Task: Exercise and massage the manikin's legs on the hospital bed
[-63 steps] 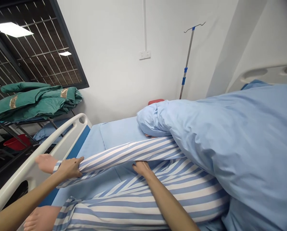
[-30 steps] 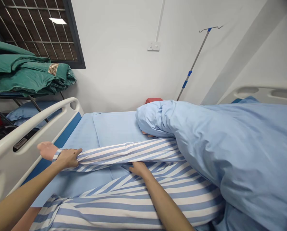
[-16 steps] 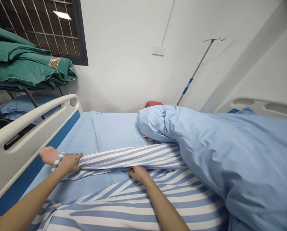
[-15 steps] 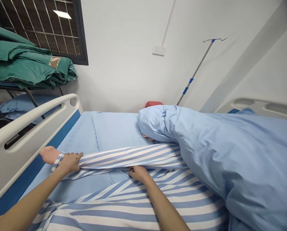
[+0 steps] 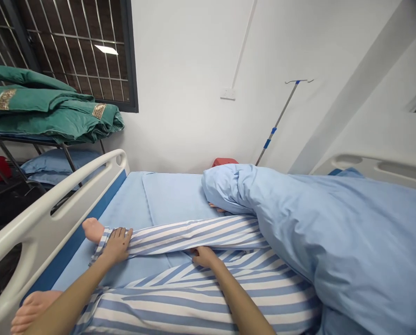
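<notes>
**Left hand has turned on the far leg, near foot's back in view**

So compared with half a second ago, the left hand (image 5: 117, 246) has turned and shows more of its back, and the near foot (image 5: 35, 309), down below it, has come back into the picture. The right hand (image 5: 205, 257) is in about the same spot on the far leg (image 5: 194, 235).

Hidden stuff: the right hand's fingertips are curled in under the edge of that leg, so I can't tell if they're clamped on it. The left lies over the top near the cuff, fingers a bit apart; can't tell if it's squeezing. Both forearms get cut off at the bottom, and the left one covers part of the near foot. Something small pokes out from under the duvet (image 5: 309, 223), up and right of the right hand, too covered to make out.

Count: two hands, two striped legs, two feet, one duvet, one pole (image 5: 284, 110) well beyond the right hand.

The far leg runs under the left hand, past the right hand's fingers and under the duvet. Far foot (image 5: 93, 230) is just left of the left hand; near leg (image 5: 180, 304) is below both hands.
</notes>
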The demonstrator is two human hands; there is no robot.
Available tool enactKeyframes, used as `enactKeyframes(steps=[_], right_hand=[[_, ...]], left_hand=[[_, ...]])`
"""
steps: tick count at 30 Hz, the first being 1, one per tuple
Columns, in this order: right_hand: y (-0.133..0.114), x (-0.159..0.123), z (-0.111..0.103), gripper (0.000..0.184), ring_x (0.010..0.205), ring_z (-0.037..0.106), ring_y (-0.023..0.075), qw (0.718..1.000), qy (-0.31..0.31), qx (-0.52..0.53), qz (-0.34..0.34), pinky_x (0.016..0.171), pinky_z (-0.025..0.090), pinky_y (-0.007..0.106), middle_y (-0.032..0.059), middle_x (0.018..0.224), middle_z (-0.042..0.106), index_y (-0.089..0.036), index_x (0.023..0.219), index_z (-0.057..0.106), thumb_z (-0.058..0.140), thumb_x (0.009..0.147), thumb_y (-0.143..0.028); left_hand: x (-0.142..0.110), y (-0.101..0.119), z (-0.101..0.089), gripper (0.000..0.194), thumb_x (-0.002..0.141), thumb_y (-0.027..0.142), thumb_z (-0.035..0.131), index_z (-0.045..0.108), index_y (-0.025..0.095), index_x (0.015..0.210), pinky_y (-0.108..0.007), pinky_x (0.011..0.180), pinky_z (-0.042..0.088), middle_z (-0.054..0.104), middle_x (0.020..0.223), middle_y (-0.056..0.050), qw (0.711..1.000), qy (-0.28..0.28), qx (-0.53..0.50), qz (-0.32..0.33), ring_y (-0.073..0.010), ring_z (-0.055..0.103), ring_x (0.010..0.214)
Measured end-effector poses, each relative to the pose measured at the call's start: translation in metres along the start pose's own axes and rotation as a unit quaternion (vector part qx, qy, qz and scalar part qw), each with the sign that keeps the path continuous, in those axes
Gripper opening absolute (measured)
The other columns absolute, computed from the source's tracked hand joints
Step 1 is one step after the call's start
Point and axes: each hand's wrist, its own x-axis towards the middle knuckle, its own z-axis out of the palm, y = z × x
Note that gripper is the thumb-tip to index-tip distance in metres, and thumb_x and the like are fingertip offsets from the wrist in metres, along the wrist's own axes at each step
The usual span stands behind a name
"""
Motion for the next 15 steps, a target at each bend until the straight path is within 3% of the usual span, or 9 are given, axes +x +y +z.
enactKeyframes(steps=[2, 4, 8, 11, 15], right_hand=[[-0.006, -0.008, -0.002, 0.033, 0.081, 0.059, 0.0199, 1.000, 0.001, -0.007, -0.002, 0.069, 0.039, 0.025, 0.0044, 0.087, 0.066, -0.018, 0.097, 0.064, 0.056, 0.064, -0.019], [-0.012, -0.021, -0.003, 0.037, 0.087, 0.059, 0.0214, 1.000, 0.003, -0.008, -0.008, 0.073, 0.040, 0.026, 0.0056, 0.094, 0.066, -0.018, 0.100, 0.064, 0.057, 0.064, -0.020], [-0.022, -0.062, -0.004, 0.045, 0.105, 0.053, 0.0234, 0.999, 0.044, -0.004, -0.025, 0.088, 0.037, 0.029, 0.0110, 0.113, 0.059, -0.014, 0.115, 0.057, 0.050, 0.072, -0.023], [-0.030, -0.099, -0.006, 0.040, 0.109, 0.050, 0.0228, 0.991, 0.128, 0.008, -0.039, 0.094, 0.034, 0.030, 0.0116, 0.114, 0.058, -0.013, 0.114, 0.056, 0.044, 0.078, -0.024], [-0.047, -0.150, 0.000, 0.031, 0.107, 0.048, 0.0227, 0.967, 0.238, 0.057, -0.065, 0.095, 0.035, 0.033, 0.0099, 0.109, 0.058, -0.018, 0.106, 0.058, 0.042, 0.080, -0.023]], left_hand=[[-0.019, 0.011, -0.004, 0.075, 0.064, 0.026, 0.053, 0.032, 0.015, 0.135, -0.047, 0.106, 0.018, 0.038, 0.137, -0.018, 0.998, 0.048, -0.045, 0.004, -0.0334, 0.027, 0.129], [-0.043, 0.020, -0.006, 0.069, 0.068, 0.028, 0.050, 0.033, 0.020, 0.134, -0.044, 0.107, 0.021, 0.038, 0.139, -0.013, 0.990, 0.058, -0.123, 0.048, -0.0302, 0.028, 0.130], [-0.104, 0.023, -0.005, 0.061, 0.069, 0.038, 0.052, 0.042, 0.029, 0.128, -0.035, 0.105, 0.030, 0.045, 0.135, -0.004, 0.964, -0.037, -0.236, 0.120, -0.0243, 0.038, 0.125], [-0.138, 0.015, 0.001, 0.072, 0.060, 0.041, 0.058, 0.043, 0.026, 0.129, -0.039, 0.104, 0.030, 0.049, 0.132, -0.007, 0.971, -0.095, -0.189, 0.112, -0.0285, 0.042, 0.121], [-0.151, 0.014, 0.009, 0.073, 0.054, 0.026, 0.053, 0.047, 0.023, 0.126, -0.043, 0.098, 0.034, 0.055, 0.124, -0.010, 0.987, -0.095, -0.087, 0.096, -0.0311, 0.049, 0.113]])
